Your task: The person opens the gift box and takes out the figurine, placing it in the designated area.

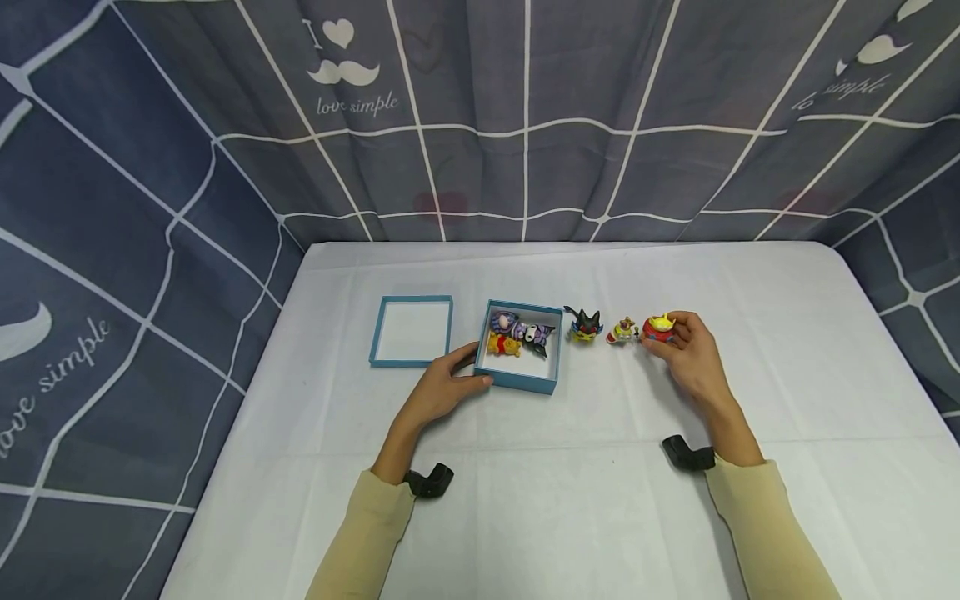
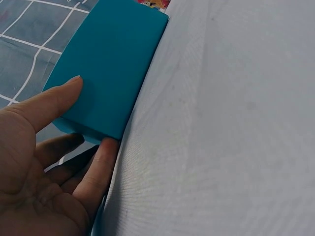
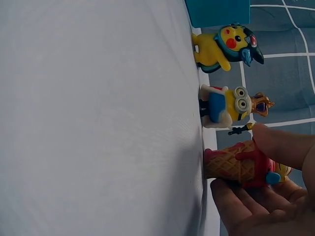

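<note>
My left hand (image 1: 442,392) holds the front left corner of an open blue box (image 1: 517,382). In the left wrist view its thumb lies on the box's front wall (image 2: 108,64) and the fingers are at the side. Inside the box lie a Winnie the Pooh figurine (image 1: 504,344) and purple-and-black figurines (image 1: 536,336). My right hand (image 1: 697,362) pinches a red-topped figurine (image 1: 658,327) with a waffle-cone base (image 3: 229,163), upright at the table surface. Left of it stands a crowned minion figurine (image 3: 219,106), then a yellow figurine in a dark hood (image 3: 214,54).
A shallow blue-rimmed lid (image 1: 411,364) with a white inside lies left of the box. Everything rests on a white cloth-covered table (image 1: 562,500). Dark grid-patterned curtains (image 1: 480,175) hang behind it and at both sides.
</note>
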Action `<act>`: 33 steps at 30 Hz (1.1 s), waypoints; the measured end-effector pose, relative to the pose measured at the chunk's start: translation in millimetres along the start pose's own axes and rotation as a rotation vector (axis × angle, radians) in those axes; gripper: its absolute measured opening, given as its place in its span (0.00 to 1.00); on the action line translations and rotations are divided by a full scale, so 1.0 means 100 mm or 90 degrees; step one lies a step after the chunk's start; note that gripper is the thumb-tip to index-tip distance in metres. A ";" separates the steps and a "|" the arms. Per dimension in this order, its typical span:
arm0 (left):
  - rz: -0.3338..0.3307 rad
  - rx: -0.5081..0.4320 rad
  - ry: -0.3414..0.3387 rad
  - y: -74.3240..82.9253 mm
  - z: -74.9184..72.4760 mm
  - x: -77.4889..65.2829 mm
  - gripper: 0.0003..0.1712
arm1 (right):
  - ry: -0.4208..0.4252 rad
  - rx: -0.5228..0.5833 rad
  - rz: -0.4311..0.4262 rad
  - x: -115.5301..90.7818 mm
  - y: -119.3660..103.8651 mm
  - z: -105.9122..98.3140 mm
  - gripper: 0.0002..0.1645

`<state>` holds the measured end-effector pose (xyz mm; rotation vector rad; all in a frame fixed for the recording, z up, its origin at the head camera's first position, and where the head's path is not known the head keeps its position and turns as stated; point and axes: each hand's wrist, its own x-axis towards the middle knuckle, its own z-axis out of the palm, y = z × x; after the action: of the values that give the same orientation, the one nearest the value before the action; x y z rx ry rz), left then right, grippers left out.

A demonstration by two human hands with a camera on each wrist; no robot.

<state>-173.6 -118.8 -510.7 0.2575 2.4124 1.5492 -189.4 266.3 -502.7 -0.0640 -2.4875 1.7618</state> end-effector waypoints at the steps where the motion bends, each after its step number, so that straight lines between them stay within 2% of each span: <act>1: 0.001 0.000 0.000 0.00 0.00 0.00 0.41 | -0.002 -0.004 -0.005 0.00 0.00 0.00 0.32; 7: 0.003 0.000 0.002 0.01 0.00 0.00 0.41 | -0.002 -0.048 -0.033 0.00 0.01 0.00 0.30; 19: 0.016 -0.009 0.004 0.01 0.00 0.00 0.41 | 0.015 -0.128 -0.029 0.04 0.02 0.01 0.32; 33: 0.007 -0.001 0.006 0.02 0.00 0.00 0.41 | 0.009 -0.135 -0.025 0.04 -0.01 0.00 0.32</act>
<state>-173.9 -118.0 -508.7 0.2637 2.4203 1.5599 -193.1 266.1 -502.0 -0.0432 -2.6356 1.4724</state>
